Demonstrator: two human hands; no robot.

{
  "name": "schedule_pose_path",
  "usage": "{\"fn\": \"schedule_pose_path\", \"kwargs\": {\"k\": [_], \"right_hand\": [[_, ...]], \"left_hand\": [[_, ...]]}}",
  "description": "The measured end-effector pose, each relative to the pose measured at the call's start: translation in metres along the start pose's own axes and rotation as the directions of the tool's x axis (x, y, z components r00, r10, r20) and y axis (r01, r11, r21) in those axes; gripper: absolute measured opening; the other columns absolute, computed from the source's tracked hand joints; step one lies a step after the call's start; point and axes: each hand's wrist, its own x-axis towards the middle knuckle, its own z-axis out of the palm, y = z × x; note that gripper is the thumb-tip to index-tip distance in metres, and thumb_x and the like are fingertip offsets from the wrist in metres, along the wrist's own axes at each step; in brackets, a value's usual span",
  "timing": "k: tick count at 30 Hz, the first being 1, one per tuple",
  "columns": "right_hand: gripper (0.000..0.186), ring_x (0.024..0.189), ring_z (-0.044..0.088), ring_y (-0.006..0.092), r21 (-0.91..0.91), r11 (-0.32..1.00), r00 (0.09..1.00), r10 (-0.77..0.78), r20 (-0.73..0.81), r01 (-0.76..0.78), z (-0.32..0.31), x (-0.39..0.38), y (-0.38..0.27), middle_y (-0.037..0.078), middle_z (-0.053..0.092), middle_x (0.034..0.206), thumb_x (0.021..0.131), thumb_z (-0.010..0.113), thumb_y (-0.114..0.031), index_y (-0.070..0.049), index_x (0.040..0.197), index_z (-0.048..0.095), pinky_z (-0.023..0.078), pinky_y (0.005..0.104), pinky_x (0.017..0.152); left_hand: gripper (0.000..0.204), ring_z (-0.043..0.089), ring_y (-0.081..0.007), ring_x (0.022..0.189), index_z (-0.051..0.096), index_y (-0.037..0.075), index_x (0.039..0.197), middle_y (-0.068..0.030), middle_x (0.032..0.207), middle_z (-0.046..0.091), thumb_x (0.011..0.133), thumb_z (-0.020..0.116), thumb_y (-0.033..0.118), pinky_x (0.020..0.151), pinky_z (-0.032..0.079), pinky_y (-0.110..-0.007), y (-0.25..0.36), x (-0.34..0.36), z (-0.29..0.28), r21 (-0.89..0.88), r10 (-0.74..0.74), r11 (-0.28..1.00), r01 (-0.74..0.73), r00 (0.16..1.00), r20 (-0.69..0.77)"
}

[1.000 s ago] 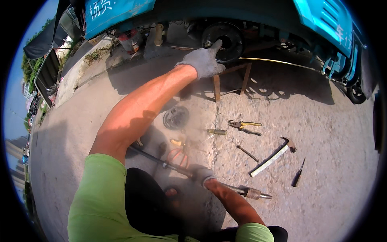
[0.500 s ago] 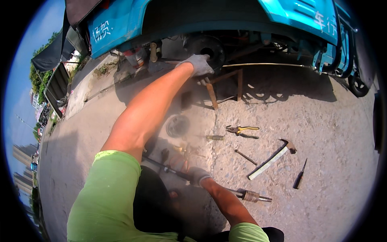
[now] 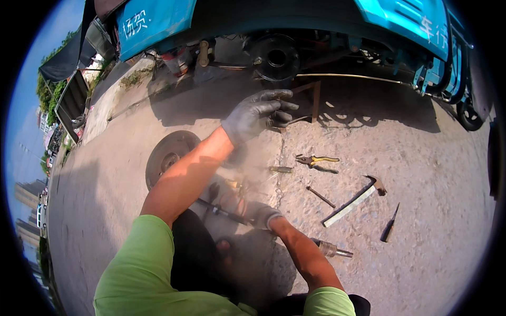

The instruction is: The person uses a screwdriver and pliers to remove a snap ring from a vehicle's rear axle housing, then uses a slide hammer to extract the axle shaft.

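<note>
My left hand (image 3: 258, 116), in a grey work glove, reaches forward with its fingers apart and nothing visible in them. It hangs in front of and below the black round wheel hub (image 3: 276, 58) under the blue vehicle. My right hand (image 3: 259, 214), also gloved, is closed around a long metal shaft (image 3: 232, 214) low in front of me. The shaft's thick ribbed end (image 3: 328, 248) shows to the right of my forearm. Dust blurs the ground near my hands.
On the concrete lie pliers with yellow-and-black handles (image 3: 318, 163), a small screwdriver (image 3: 281, 169), a bolt (image 3: 320, 196), a claw hammer (image 3: 356, 203) and a dark screwdriver (image 3: 390, 224). A wheel (image 3: 167, 158) lies left of my left arm. A rusty metal stand (image 3: 315, 102) props beneath the vehicle (image 3: 158, 26).
My left hand has come back and down from the hub, which now shows whole. The wheel on the ground has come into view beside my left arm. My right hand stays on the shaft.
</note>
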Motion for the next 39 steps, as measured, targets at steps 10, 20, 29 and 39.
{"fn": "schedule_pose_path", "kwargs": {"k": [10, 20, 29, 39], "right_hand": [[0.044, 0.098, 0.074, 0.0372, -0.255, 0.911, 0.94, 0.341, 0.021, -0.325, -0.14, -0.126, 0.048, 0.019, 0.076, 0.105, 0.086, 0.069, -0.041, -0.004, 0.107, 0.078, 0.058, 0.0448, 0.086], [0.04, 0.105, 0.07, 0.0388, 0.04, 0.938, 0.917, 0.327, 0.229, -0.344, -0.009, -0.213, 0.101, 0.019, 0.074, 0.11, 0.089, 0.066, -0.042, -0.008, 0.108, 0.077, 0.055, 0.0436, 0.09], [0.035, 0.094, 0.072, 0.0365, 0.258, 0.833, 0.85, 0.521, -0.073, -0.489, -0.075, -0.208, 0.102, 0.019, 0.075, 0.095, 0.09, 0.062, -0.035, -0.005, 0.096, 0.078, 0.055, 0.0451, 0.086], [0.037, 0.083, 0.074, 0.0321, 0.287, 0.771, 0.807, 0.591, 0.012, -0.569, -0.08, -0.192, 0.114, 0.017, 0.076, 0.085, 0.09, 0.059, -0.034, -0.003, 0.091, 0.079, 0.056, 0.0422, 0.078]], "left_hand": [[0.027, 0.071, -0.017, 0.082, 0.064, -0.006, 0.123, -0.0187, 0.107, 0.074, 0.105, 0.057, 0.014, 0.067, 0.056, -0.028, -0.004, -0.098, 0.028, 0.283, -0.116, 0.945, 0.164, 0.977, -0.177], [0.023, 0.065, -0.0152, 0.06, 0.068, -0.002, 0.088, -0.0078, 0.076, 0.068, 0.098, 0.067, 0.019, 0.059, 0.054, -0.029, -0.004, -0.119, 0.09, 0.536, -0.382, 0.674, 0.508, 0.861, -0.336], [0.052, 0.07, -0.0185, 0.103, 0.052, 0.009, 0.149, -0.0106, 0.123, 0.071, 0.099, 0.065, 0.014, 0.089, 0.057, -0.033, -0.023, -0.119, 0.077, 0.792, -0.316, 0.548, 0.268, 0.943, -0.101], [0.022, 0.073, -0.0143, 0.084, 0.07, -0.002, 0.111, -0.0121, 0.098, 0.076, 0.104, 0.059, 0.016, 0.075, 0.056, -0.028, 0.0, -0.125, 0.065, 0.564, -0.406, 0.666, 0.487, 0.872, -0.274]]}}
